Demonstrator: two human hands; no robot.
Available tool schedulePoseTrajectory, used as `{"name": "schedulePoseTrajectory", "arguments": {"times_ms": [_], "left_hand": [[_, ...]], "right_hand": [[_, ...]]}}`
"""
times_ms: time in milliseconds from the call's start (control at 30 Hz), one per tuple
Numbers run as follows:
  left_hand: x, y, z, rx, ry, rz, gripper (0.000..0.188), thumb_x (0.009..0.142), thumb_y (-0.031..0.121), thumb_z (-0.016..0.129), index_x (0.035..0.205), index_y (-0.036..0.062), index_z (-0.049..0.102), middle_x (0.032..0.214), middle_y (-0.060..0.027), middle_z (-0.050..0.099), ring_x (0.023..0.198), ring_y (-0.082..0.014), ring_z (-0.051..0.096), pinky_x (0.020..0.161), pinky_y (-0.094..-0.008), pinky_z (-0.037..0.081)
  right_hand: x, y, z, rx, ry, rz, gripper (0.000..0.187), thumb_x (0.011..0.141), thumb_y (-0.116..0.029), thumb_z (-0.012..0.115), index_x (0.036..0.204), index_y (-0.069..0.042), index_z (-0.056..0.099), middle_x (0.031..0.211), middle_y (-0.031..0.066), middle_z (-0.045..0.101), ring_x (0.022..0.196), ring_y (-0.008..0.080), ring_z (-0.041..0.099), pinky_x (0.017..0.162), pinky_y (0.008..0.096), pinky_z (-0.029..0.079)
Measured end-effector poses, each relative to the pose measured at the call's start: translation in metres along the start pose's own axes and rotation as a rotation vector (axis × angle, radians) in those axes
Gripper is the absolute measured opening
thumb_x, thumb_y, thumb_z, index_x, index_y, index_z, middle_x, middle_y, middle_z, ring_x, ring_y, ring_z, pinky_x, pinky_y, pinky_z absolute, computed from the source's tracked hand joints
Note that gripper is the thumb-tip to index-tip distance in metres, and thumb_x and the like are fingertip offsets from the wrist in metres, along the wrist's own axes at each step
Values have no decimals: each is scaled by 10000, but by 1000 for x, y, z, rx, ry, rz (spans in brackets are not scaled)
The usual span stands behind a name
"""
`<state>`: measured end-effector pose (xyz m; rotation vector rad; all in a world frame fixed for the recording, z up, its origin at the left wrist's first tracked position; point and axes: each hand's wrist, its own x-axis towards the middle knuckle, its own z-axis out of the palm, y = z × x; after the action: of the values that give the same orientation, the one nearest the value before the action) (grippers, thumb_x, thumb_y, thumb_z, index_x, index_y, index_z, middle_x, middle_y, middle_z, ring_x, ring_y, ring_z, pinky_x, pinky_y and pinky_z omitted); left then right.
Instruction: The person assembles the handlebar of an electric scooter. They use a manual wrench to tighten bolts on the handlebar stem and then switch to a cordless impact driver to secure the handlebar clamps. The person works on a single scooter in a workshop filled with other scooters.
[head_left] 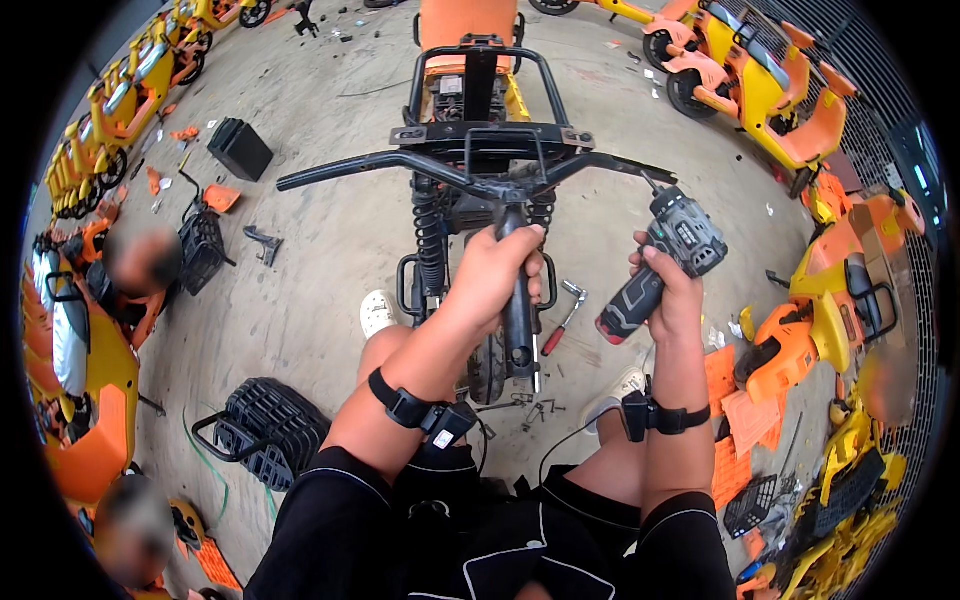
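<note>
A stripped scooter with an orange body (465,28) and a black rear frame stands in front of me. Across it lies a black handlebar (385,165), its stem (518,345) pointing towards me. My left hand (500,268) is wrapped around that stem, just below the crossbar. In my right hand (672,290) is a grey and black cordless drill (685,235), gripped by its handle. The drill's nose points up and left, close to the right end of the handlebar. Whether the stem is fixed to the scooter, I cannot tell.
On the floor lie a red-handled ratchet wrench (566,318), several loose screws (535,412) and a black basket (265,430). A black box (240,150) stands at the far left. Yellow and orange scooters (750,80) and loose body panels (750,420) line both sides.
</note>
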<state>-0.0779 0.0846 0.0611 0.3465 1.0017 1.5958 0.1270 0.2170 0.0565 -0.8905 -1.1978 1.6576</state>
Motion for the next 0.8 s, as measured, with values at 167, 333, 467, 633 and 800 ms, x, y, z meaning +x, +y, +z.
{"name": "schedulePoseTrajectory", "arguments": {"times_ms": [167,333,467,633,800], "left_hand": [[5,-3,-13,-15,-96,-6,238,981,291,577,943,58,552,721,-37,581,576,-167,582,543,-335,505],[12,0,-34,-151,-313,-129,386,985,368,414,1090,24,555,823,-71,616,742,-226,627,746,-411,539],[15,1,-41,-139,-365,-101,373,1015,371,410,1092,35,552,828,-53,603,763,-221,627,743,-402,542],[6,-4,-28,14,-203,14,339,1029,420,507,1035,83,543,787,-13,569,699,-158,587,659,-348,519],[0,-6,-14,58,-106,52,350,1030,437,526,1003,88,533,752,-1,555,643,-138,559,608,-322,499]], "right_hand": [[11,0,-8,77,32,-39,377,851,-28,668,1215,15,576,1112,154,688,837,204,662,726,323,565],[11,-6,-22,134,81,-47,353,870,-19,659,1211,17,575,1109,151,684,860,211,663,755,332,580],[11,-11,-32,147,64,-87,346,876,-53,669,1207,5,584,1111,132,691,897,205,668,759,339,593],[8,-13,-43,157,76,-97,345,872,-63,674,1199,7,586,1108,119,693,910,196,668,748,337,587],[6,-9,-49,140,70,-78,370,861,-60,687,1211,-3,579,1106,125,694,905,201,670,748,358,582]]}}
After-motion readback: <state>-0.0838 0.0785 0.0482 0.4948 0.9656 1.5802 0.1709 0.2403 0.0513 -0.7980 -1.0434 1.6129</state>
